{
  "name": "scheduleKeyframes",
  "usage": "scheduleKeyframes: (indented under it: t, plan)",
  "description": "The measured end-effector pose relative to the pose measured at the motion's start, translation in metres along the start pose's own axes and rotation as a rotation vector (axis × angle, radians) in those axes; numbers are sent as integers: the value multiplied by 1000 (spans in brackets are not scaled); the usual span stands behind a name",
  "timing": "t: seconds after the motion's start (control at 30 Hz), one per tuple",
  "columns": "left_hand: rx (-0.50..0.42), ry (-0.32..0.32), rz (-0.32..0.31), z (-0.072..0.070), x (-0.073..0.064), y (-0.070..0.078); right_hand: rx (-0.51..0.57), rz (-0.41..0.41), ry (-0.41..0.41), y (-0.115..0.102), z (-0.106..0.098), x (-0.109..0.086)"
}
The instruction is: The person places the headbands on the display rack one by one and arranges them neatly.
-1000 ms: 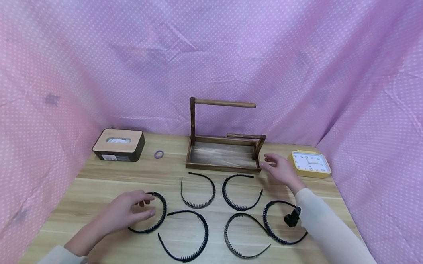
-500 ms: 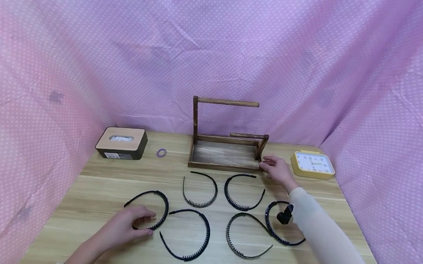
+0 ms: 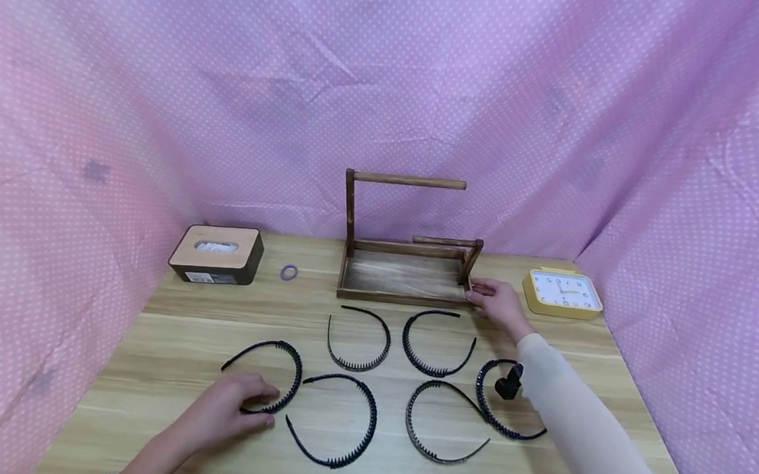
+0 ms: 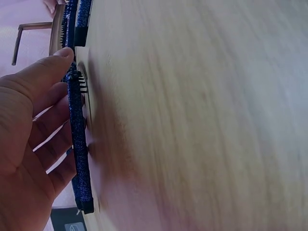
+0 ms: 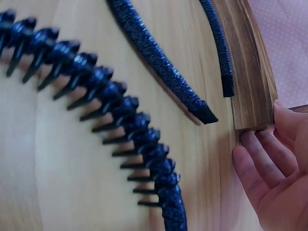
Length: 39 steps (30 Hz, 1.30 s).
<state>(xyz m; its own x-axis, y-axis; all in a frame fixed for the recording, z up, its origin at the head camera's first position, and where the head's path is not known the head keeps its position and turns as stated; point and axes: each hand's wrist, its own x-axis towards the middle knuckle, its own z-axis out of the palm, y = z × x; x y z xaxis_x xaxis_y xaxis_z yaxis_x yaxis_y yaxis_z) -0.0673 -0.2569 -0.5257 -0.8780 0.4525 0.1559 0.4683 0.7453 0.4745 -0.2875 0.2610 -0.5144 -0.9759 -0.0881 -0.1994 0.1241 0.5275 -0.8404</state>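
Observation:
A dark toothed headband [image 3: 298,377] lies at the table's left, its open ends facing left. My left hand [image 3: 231,410] pinches its near side, thumb in front and fingers behind; the left wrist view shows the glittery blue-black band [image 4: 81,159] under the thumb. At the back, a brown wooden rack [image 3: 402,297] has a shallow tray base, a tall left bar and a shorter right bar. My right hand [image 3: 500,304] grips the tray's right end. In the right wrist view, the thumb is over the rim of the wooden tray [image 5: 255,82] and the fingers are against its outer side.
Several more headbands lie between the hands: a near one [image 3: 372,423], two behind, and two at right, one partly under the right sleeve [image 3: 570,412]. A tissue box [image 3: 240,242] and purple hair tie [image 3: 281,274] are back left; a yellow-framed clock [image 3: 563,291] is back right.
My right hand has moved left from beside the rack and taken hold of its right end. My left hand has come down onto the near side of the left headband.

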Motion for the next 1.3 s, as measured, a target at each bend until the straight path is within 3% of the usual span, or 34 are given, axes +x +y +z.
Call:
scheduleKeyframes:
  t: [0.23,0.53,0.83,0.93,1.17,1.3]
  plan:
    - [18,-25,-43,-1,3,2,-11,-3,-8,-6,-1,2]
    - [88,13,-16,2,4,2,-51,3,-6,-10,2,2]
    - [159,-25,-57,-2,8,11,-59,13,3,-6,0,0]
    - [179,27,-63,-2,9,14,-61,16,-2,-6,0,-2]
    - [167,213,-108,-5,13,18,-74,15,6,-6,0,-4]
    - [186,307,-33,-10,14,18,-78,17,13,-5,0,-3]
